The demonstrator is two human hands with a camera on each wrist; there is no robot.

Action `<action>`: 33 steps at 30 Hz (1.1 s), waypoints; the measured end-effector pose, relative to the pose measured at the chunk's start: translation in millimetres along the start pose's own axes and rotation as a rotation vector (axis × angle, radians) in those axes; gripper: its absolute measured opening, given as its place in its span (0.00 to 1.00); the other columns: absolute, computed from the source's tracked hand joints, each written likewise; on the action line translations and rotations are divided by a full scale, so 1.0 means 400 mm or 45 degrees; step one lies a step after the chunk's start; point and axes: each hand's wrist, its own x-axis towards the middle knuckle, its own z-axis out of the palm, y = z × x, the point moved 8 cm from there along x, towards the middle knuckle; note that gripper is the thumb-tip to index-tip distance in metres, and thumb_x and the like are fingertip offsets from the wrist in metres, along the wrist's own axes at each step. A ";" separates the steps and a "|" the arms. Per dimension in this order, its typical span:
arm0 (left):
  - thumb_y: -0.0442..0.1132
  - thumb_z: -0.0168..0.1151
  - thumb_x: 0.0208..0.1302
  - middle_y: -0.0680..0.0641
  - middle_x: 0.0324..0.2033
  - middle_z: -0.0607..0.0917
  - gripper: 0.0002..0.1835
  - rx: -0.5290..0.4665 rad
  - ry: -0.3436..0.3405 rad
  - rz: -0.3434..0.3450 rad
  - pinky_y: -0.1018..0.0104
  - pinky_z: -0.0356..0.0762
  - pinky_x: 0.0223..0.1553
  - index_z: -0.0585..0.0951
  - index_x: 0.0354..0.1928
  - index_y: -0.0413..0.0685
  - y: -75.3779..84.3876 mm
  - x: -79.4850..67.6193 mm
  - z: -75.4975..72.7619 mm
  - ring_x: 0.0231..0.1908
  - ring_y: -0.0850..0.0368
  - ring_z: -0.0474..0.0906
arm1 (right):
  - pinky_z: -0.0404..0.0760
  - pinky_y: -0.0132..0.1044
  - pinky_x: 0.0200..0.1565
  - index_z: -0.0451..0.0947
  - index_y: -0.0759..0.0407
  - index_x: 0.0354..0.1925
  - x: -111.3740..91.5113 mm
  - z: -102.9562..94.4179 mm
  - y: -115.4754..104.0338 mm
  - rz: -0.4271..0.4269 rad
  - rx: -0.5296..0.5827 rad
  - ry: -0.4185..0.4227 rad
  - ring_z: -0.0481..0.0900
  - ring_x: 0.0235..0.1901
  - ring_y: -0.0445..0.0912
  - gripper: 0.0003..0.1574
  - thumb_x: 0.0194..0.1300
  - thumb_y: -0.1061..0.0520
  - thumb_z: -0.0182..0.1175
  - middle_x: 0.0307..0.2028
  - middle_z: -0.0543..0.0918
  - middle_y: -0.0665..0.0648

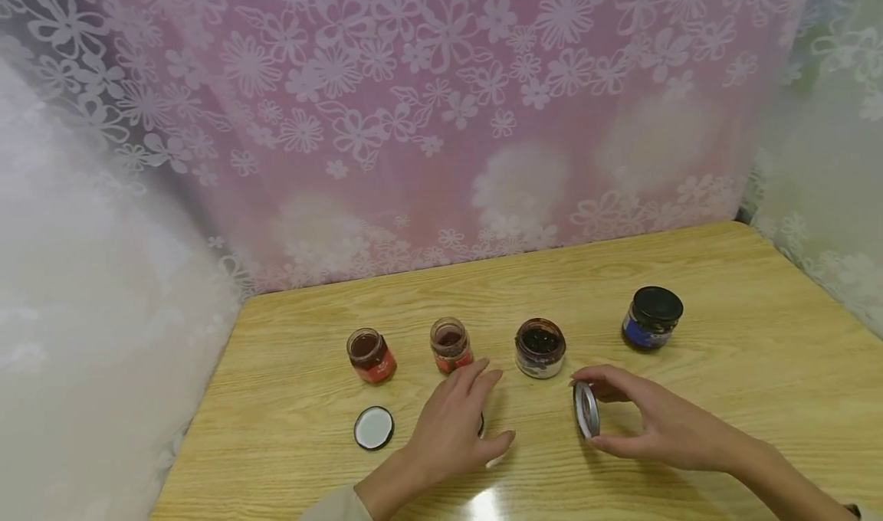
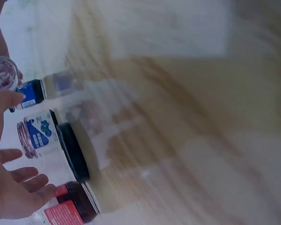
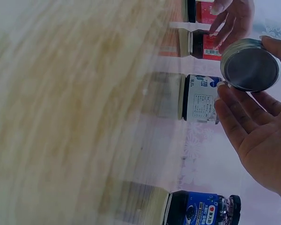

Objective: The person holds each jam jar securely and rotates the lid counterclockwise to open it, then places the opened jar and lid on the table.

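Note:
My right hand (image 1: 665, 421) pinches a jar lid (image 1: 586, 411) between thumb and fingers, tilted on edge above the table; its metal face shows in the right wrist view. My left hand (image 1: 451, 421) spreads its fingers over the table, with nothing gripped. Its fingertips are near a red-labelled jar (image 1: 451, 362); contact cannot be told. Under that hand a second lid (image 1: 480, 424) is mostly hidden. An uncovered jar (image 1: 540, 362) of dark contents with a pale label stands between the hands.
Another red-labelled open jar (image 1: 375, 364) stands at the left. A lid (image 1: 374, 428) lies white side up in front of it. At the back right is a blue-labelled jar (image 1: 648, 331) with its black lid on. A floral curtain (image 1: 441, 122) hangs behind the wooden table (image 1: 276, 398).

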 end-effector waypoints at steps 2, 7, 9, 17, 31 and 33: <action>0.62 0.64 0.54 0.43 0.62 0.69 0.38 0.119 0.026 0.066 0.54 0.72 0.53 0.71 0.63 0.50 0.003 -0.006 -0.001 0.60 0.49 0.68 | 0.77 0.38 0.50 0.64 0.45 0.63 0.002 0.005 0.002 0.007 0.023 -0.019 0.76 0.52 0.43 0.36 0.59 0.48 0.68 0.56 0.74 0.51; 0.67 0.59 0.55 0.43 0.62 0.70 0.39 0.333 0.088 0.244 0.55 0.72 0.54 0.71 0.62 0.52 0.020 -0.026 -0.002 0.61 0.48 0.67 | 0.77 0.39 0.50 0.65 0.45 0.61 0.007 0.019 0.004 -0.014 0.052 -0.052 0.77 0.52 0.43 0.35 0.60 0.48 0.68 0.54 0.75 0.49; 0.68 0.58 0.55 0.43 0.62 0.70 0.38 0.377 0.105 0.298 0.55 0.70 0.56 0.72 0.62 0.53 0.025 -0.034 -0.003 0.62 0.48 0.66 | 0.77 0.38 0.50 0.65 0.48 0.62 0.008 0.022 0.005 -0.024 0.032 -0.053 0.77 0.51 0.43 0.36 0.59 0.48 0.68 0.54 0.75 0.48; 0.71 0.48 0.59 0.44 0.65 0.69 0.39 0.488 0.076 0.375 0.52 0.55 0.65 0.71 0.65 0.54 0.017 -0.059 0.000 0.66 0.44 0.59 | 0.77 0.38 0.50 0.64 0.51 0.63 0.010 0.036 0.013 0.013 -0.044 -0.082 0.76 0.52 0.42 0.39 0.58 0.44 0.68 0.55 0.74 0.44; 0.72 0.42 0.61 0.44 0.64 0.70 0.38 0.534 0.061 0.370 0.49 0.55 0.65 0.71 0.66 0.57 0.004 -0.084 -0.003 0.68 0.44 0.57 | 0.76 0.38 0.50 0.65 0.55 0.64 0.035 0.063 0.032 0.088 -0.038 -0.217 0.75 0.51 0.41 0.43 0.57 0.39 0.66 0.56 0.73 0.48; 0.72 0.42 0.62 0.44 0.64 0.70 0.38 0.533 0.064 0.373 0.49 0.55 0.65 0.71 0.66 0.57 0.004 -0.085 -0.004 0.67 0.44 0.57 | 0.76 0.38 0.50 0.65 0.56 0.64 0.038 0.065 0.034 0.090 -0.036 -0.218 0.75 0.51 0.41 0.43 0.57 0.39 0.66 0.56 0.73 0.48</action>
